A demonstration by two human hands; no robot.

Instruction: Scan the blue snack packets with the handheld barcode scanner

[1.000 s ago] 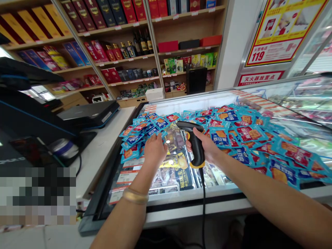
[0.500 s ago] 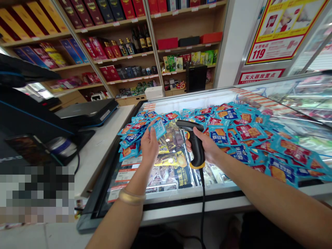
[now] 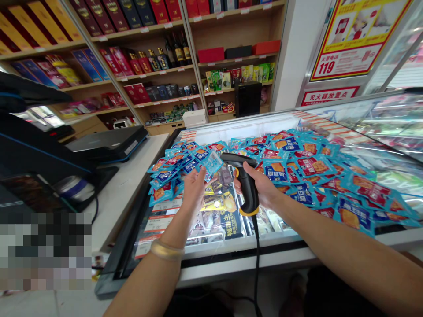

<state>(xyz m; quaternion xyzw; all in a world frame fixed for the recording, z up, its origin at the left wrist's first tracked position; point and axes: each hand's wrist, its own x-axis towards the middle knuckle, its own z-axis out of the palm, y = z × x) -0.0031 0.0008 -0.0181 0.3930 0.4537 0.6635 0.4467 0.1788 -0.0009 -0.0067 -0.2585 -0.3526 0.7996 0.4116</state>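
Now pinching a blue packet at the far side of the left hand, gripping a scanner in the right hand.

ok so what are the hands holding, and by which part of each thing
The right hand grips the scanner by its handle; the left hand holds a blue packet by its lower end.

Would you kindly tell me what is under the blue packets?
The blue packets lie on a glass top. Beside them, yellow packs show through it; whatever is directly beneath the packets is covered.
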